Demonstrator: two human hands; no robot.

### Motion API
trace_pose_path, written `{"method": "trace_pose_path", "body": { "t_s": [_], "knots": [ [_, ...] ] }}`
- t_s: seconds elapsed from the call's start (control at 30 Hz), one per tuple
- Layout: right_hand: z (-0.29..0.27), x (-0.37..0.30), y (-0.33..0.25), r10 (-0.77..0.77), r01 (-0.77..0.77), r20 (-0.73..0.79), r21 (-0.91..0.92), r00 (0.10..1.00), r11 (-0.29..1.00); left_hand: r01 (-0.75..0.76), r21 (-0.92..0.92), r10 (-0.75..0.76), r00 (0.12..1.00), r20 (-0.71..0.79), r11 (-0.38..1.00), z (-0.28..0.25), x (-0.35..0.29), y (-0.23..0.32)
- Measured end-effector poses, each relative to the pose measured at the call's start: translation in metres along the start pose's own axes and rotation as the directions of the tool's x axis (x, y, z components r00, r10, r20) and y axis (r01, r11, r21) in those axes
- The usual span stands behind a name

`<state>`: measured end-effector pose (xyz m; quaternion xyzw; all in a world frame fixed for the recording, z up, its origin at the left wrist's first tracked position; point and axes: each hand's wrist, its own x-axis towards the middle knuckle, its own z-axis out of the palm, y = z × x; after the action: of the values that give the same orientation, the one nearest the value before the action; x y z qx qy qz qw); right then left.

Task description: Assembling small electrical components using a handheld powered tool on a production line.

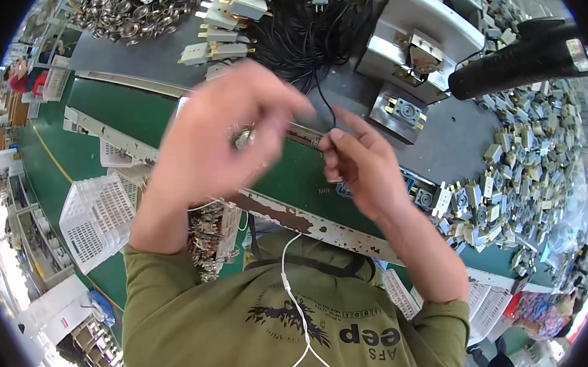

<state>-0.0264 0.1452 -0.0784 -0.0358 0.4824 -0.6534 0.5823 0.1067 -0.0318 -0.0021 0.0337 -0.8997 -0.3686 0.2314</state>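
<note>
Green flooring (pixel 51 143) and white crates (pixel 97 214) lie beyond the table (pixel 294 177) in the head view, well to the left of the silver metal machine (pixel 414 21) on the table's far side. Nearer the person than that machine, and slightly to its left, the right hand (pixel 370 168) has its grip closed on a thin black cable (pixel 325 98), pinched between thumb and fingers; the strand runs up from there toward a tangled black bundle (pixel 311 41) just left of the machine. Farther left of the machine and also nearer the person, the left hand (pixel 206 129) is raised and blurred, thumb and fingers curved around a gap where something shiny shows; whether its grip holds anything I cannot tell. Pale plugs (pixel 227 22) with brass-coloured pins lie left of the machine, past the bundle, and a pile of shiny metal pieces (pixel 132 8) sits farther left again. Just in front of the machine, a metal block (pixel 397 128) carries a grey plug part (pixel 406 111). A black cylindrical tool (pixel 513 66) juts in at the machine's right, and a wide heap of grey parts (pixel 511 192) spreads right of the machine and toward the person.
</note>
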Motion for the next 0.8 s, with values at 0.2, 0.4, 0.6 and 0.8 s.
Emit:
{"method": "trace_pose_path", "body": {
  "t_s": [0.2, 0.4, 0.6, 0.8],
  "knots": [
    [-0.009, 0.005, -0.021, -0.051, 0.039, -0.018, -0.418, 0.999, 0.908, -0.001, 0.232, -0.022, 0.995, 0.096, 0.973, 0.034, 0.015, -0.056],
    [0.0, -0.011, -0.005, 0.092, -0.09, -0.087, 0.029, 0.992, 0.996, -0.3, 0.378, 0.306, 0.951, 0.045, 0.876, 0.05, 0.048, -0.098],
    [-0.031, -0.065, -0.022, -0.173, 0.096, -0.014, -0.787, 0.985, 0.61, -0.187, 0.295, 0.185, 0.982, 0.033, 0.937, 0.051, 0.046, -0.095],
    [-0.069, -0.05, -0.061, -0.679, 0.182, 0.353, -0.932, 0.644, -0.312, -0.112, 0.254, 0.095, 0.992, 0.079, 0.961, 0.047, 0.044, -0.057]
  ]
}}
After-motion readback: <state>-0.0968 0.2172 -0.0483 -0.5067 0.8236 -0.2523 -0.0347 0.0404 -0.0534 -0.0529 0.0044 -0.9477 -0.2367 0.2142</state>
